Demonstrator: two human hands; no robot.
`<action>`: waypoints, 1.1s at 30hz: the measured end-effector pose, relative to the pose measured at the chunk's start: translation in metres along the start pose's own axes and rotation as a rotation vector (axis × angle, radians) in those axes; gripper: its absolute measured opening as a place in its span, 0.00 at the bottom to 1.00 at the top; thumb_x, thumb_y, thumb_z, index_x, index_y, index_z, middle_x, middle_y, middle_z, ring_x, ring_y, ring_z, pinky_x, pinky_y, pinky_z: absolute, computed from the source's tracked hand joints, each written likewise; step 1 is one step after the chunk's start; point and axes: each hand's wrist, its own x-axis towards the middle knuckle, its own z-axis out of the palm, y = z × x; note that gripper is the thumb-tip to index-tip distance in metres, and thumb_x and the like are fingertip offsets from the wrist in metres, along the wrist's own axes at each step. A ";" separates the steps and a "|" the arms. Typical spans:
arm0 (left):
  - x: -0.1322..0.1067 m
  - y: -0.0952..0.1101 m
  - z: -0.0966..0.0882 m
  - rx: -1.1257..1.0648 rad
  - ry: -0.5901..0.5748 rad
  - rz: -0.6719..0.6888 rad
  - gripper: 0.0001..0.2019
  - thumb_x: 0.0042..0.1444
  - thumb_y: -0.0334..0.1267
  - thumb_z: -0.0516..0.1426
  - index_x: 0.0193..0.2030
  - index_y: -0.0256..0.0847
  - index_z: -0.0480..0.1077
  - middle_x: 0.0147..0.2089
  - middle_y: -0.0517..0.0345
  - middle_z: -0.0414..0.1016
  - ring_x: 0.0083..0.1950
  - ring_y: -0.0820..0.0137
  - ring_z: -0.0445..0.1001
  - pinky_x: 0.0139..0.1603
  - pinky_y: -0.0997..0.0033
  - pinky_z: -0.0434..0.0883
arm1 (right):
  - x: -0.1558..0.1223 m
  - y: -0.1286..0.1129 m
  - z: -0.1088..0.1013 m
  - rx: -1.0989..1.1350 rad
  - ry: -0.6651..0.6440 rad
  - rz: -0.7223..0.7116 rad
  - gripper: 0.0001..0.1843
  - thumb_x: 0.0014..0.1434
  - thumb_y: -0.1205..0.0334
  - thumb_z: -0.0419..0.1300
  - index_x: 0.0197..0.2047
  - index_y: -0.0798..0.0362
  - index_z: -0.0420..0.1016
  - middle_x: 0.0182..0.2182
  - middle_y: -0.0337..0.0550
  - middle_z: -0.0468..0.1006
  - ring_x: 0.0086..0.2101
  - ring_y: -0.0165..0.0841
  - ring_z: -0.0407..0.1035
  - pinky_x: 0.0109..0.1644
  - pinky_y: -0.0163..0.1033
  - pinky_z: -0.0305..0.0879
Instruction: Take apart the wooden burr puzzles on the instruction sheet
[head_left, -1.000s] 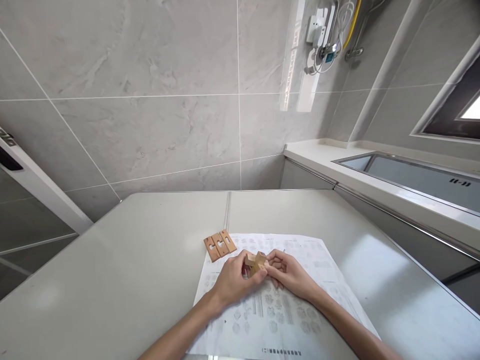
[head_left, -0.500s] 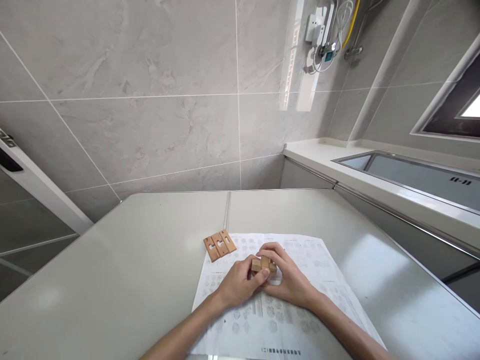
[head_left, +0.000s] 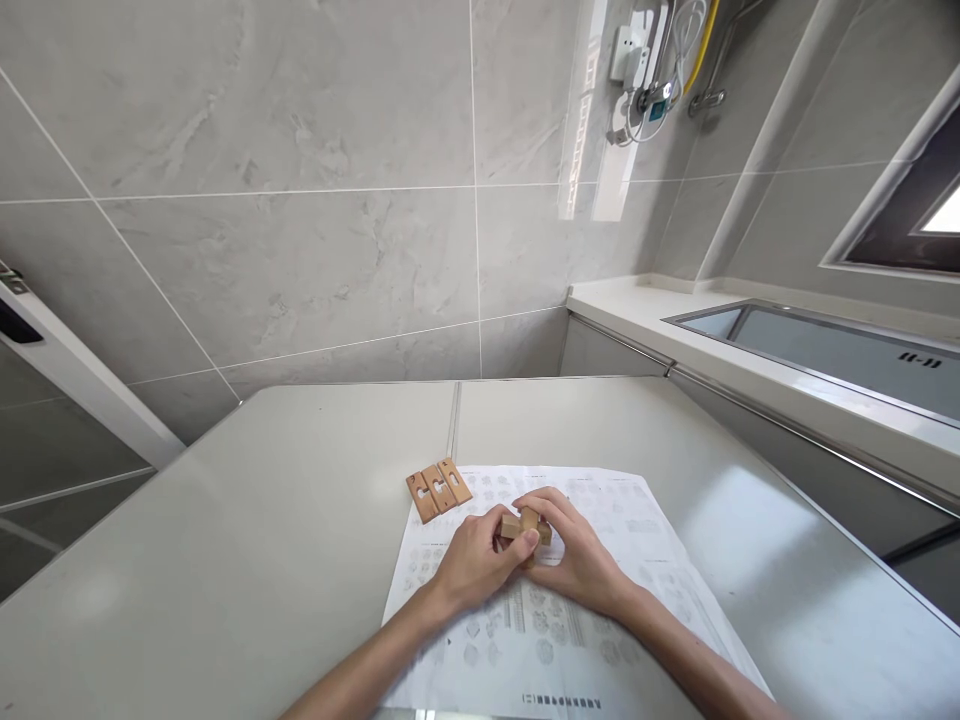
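Between both hands is a small wooden block puzzle (head_left: 529, 521), made of light-brown bars that cross one another. My left hand (head_left: 480, 562) grips it from the left, with the thumb pressed on its near side. From the right, my right hand (head_left: 576, 550) curves its fingers over the top and keeps its thumb below. The fingers cover part of the puzzle. Under the hands lies a large printed instruction sheet (head_left: 645, 530) with rows of small figures. Flat wooden slotted pieces (head_left: 439, 489) lie side by side at the sheet's upper left corner.
The pale table (head_left: 247, 540) has a seam running toward the tiled wall (head_left: 300, 270). To the right stands a white counter (head_left: 622, 300) with a sink (head_left: 825, 350). A white-framed door (head_left: 90, 380) is at the left. Sockets and cables (head_left: 637, 70) hang on the wall.
The wooden block puzzle has tilted slightly in the hands, and its left bar sits a little higher. Both hands stay in nearly the same place; the flat pieces and sheet have not moved.
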 end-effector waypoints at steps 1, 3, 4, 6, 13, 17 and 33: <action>0.000 0.000 -0.001 0.007 -0.005 0.025 0.25 0.70 0.62 0.50 0.36 0.42 0.69 0.30 0.60 0.74 0.31 0.67 0.69 0.33 0.69 0.62 | 0.000 0.000 -0.001 0.011 0.000 0.019 0.29 0.57 0.68 0.69 0.59 0.41 0.69 0.52 0.48 0.75 0.51 0.47 0.72 0.53 0.52 0.74; -0.001 0.000 -0.004 0.019 -0.011 0.084 0.26 0.75 0.58 0.43 0.34 0.43 0.67 0.30 0.60 0.73 0.31 0.67 0.69 0.35 0.67 0.64 | 0.001 0.000 -0.003 0.026 -0.001 0.059 0.28 0.57 0.65 0.70 0.59 0.41 0.69 0.51 0.47 0.76 0.49 0.47 0.73 0.53 0.53 0.74; -0.001 0.000 -0.005 0.033 -0.001 0.107 0.26 0.76 0.57 0.42 0.32 0.43 0.65 0.29 0.60 0.72 0.30 0.67 0.68 0.35 0.67 0.63 | 0.001 0.000 -0.005 0.027 0.001 0.072 0.27 0.57 0.64 0.70 0.58 0.41 0.69 0.50 0.47 0.76 0.48 0.47 0.73 0.52 0.52 0.73; 0.000 0.000 -0.005 0.066 0.037 0.120 0.25 0.75 0.55 0.43 0.30 0.44 0.62 0.27 0.61 0.69 0.29 0.68 0.66 0.34 0.67 0.62 | 0.001 0.001 -0.007 0.024 -0.001 0.079 0.27 0.57 0.65 0.70 0.58 0.41 0.70 0.50 0.47 0.77 0.47 0.46 0.73 0.51 0.51 0.73; 0.002 -0.003 0.001 -0.090 0.006 0.037 0.27 0.75 0.57 0.45 0.28 0.43 0.61 0.25 0.62 0.68 0.28 0.69 0.65 0.33 0.68 0.64 | 0.000 0.003 -0.004 0.009 -0.014 0.055 0.30 0.59 0.68 0.66 0.62 0.40 0.68 0.52 0.47 0.76 0.52 0.47 0.72 0.54 0.53 0.72; 0.004 -0.005 -0.003 -0.130 0.081 0.025 0.27 0.74 0.59 0.47 0.28 0.43 0.62 0.25 0.63 0.67 0.29 0.69 0.65 0.34 0.69 0.63 | 0.002 0.001 -0.009 0.066 0.006 0.120 0.29 0.58 0.66 0.68 0.61 0.42 0.68 0.52 0.46 0.78 0.52 0.47 0.73 0.58 0.54 0.71; 0.005 -0.008 -0.010 -0.206 0.137 0.012 0.28 0.75 0.59 0.46 0.29 0.42 0.66 0.28 0.61 0.69 0.30 0.69 0.66 0.35 0.69 0.64 | 0.000 0.017 -0.018 -0.102 0.004 0.256 0.29 0.63 0.52 0.69 0.65 0.42 0.70 0.63 0.49 0.72 0.62 0.49 0.67 0.66 0.56 0.67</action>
